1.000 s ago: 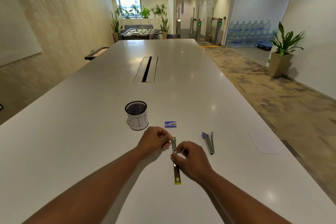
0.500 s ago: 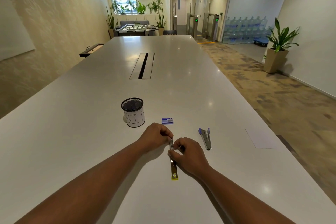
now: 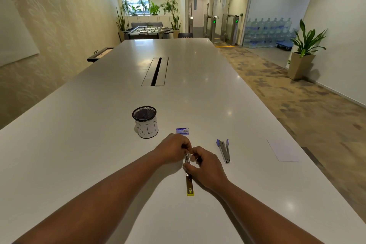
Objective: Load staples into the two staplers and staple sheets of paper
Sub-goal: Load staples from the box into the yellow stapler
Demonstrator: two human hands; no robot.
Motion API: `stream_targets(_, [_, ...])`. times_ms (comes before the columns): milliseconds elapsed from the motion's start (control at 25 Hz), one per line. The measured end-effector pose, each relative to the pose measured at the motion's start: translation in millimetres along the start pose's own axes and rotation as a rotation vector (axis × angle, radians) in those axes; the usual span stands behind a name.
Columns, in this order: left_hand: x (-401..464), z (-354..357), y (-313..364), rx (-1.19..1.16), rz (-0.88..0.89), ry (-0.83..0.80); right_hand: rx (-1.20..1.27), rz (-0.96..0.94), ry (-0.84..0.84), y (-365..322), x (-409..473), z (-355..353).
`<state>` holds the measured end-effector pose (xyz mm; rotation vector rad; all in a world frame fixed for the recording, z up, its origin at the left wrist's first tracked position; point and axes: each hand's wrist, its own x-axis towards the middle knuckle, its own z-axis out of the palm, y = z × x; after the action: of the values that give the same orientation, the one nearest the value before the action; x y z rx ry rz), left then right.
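Observation:
A yellow stapler [image 3: 189,183] lies unfolded flat on the white table [image 3: 99,154], its length pointing away from me. My left hand [image 3: 174,149] pinches its far end with curled fingers. My right hand [image 3: 206,166] grips the stapler's middle, thumb and fingers curled round the metal channel. A blue stapler [image 3: 224,150] lies open to the right, untouched. A small blue staple box [image 3: 182,131] sits just beyond my hands. White paper [image 3: 282,150] lies near the table's right edge.
A black mesh cup [image 3: 146,123] with a white label reading "BIN" stands left of the staple box. A cable slot [image 3: 155,71] runs down the table's middle. The table's right edge drops to a carpeted floor.
My hands have closed in together over the far end of the yellow stapler. The view has shifted slightly; the stapler stays in place.

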<state>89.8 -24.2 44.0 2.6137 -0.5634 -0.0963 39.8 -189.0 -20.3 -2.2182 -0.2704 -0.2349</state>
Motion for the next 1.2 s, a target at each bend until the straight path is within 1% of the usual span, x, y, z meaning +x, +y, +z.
stream_targets(280, [1, 0, 2, 0.018, -0.006, 0.022, -0.006, 0.010, -0.007, 1, 1, 1])
stream_targets(400, [2, 2, 5, 0.000, -0.040, 0.070, -0.003, 0.006, -0.014, 2, 1, 1])
stream_targets(560, [2, 6, 4, -0.153, -0.154, 0.119, -0.005, 0.005, -0.013, 1, 1, 2])
stream_targets(680, [2, 8, 2, -0.291, -0.221, 0.090, -0.008, 0.000, -0.009, 1, 1, 2])
stream_targets(880, [2, 13, 0, -0.440, -0.302, 0.092, -0.001, 0.005, -0.006, 0, 1, 1])
stream_targets(1080, [4, 14, -3, -0.612, -0.506, 0.047, -0.002, 0.020, -0.011, -1, 0, 0])
stream_targets(1200, [6, 18, -5, -0.693, -0.526, 0.056, -0.004, 0.021, -0.010, -2, 0, 0])
